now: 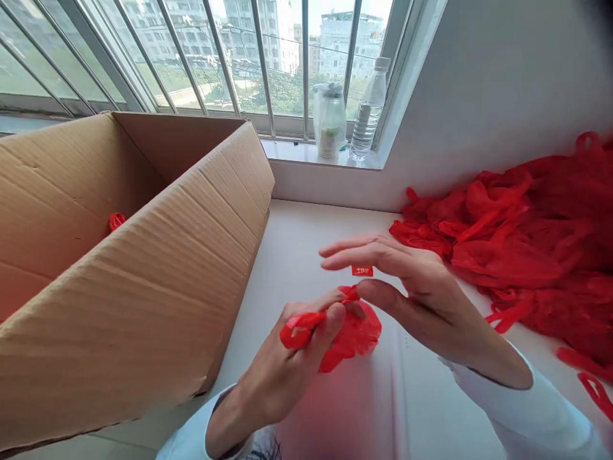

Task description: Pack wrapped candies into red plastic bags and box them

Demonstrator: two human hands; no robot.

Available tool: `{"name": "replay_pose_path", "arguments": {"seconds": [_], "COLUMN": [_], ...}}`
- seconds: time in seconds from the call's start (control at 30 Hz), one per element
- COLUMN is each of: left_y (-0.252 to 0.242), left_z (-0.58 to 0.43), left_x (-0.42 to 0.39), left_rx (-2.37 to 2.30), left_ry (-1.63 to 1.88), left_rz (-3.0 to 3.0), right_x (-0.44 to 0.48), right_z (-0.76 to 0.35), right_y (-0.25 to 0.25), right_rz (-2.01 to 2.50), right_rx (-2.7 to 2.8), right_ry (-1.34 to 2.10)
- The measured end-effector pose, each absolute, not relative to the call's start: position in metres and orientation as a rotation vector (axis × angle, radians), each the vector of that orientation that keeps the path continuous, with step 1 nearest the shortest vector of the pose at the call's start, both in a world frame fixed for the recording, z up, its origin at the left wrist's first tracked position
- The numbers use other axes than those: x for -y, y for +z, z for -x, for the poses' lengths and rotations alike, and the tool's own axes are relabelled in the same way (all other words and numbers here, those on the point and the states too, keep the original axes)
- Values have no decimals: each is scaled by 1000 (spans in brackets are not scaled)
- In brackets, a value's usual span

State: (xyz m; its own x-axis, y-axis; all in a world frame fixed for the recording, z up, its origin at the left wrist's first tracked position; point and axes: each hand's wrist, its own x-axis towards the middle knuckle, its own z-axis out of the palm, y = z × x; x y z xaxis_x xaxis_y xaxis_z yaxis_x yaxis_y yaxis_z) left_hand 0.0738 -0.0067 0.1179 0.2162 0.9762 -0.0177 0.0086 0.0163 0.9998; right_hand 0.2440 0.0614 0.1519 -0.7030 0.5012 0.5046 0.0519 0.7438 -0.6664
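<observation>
You are holding a thin, crumpled red bundle of sheer material (361, 332) in your left hand (292, 358), just right of the big brown corrugated cardboard box (167, 287) and above the white worktop (306, 249). Your left fingers are pinching its middle under the thumb. Its long axis is running crosswise, the looped end pointing toward the box, the ruffled end facing away.

Your right hand (426, 287) is hovering farther from the box, fingers standing wide of the thumb and gripping nothing visible. Its thumb tip is sitting beside the ruffled end; whether they are touching is hard to tell. Your left hand is lying nearer the box.

A small red rectangular label with pale lettering (363, 271) is showing through the right hand's gap, its support unclear. The box's near wall is hiding most of its inside. Well right of the box, a loose red heap of sheer material (517, 236) is running out of view.
</observation>
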Motion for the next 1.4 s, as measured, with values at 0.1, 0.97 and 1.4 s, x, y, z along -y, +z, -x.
{"name": "replay_pose_path", "arguments": {"seconds": [0.1,0.97,1.4], "left_y": [115,96,-40], "left_z": [-70,-41,-3], "left_x": [7,24,113], "left_rx": [-1011,-1642,-1666], "left_ry": [928,1216,995], "left_rz": [-1101,-2933,-2235], "right_x": [-77,-71,-98], "right_z": [-253,-212,-298], "right_y": [137,84,12], "right_rz": [578,345,966], "right_rx": [2273,2300,2821], "right_ry": [1028,1174,777]}}
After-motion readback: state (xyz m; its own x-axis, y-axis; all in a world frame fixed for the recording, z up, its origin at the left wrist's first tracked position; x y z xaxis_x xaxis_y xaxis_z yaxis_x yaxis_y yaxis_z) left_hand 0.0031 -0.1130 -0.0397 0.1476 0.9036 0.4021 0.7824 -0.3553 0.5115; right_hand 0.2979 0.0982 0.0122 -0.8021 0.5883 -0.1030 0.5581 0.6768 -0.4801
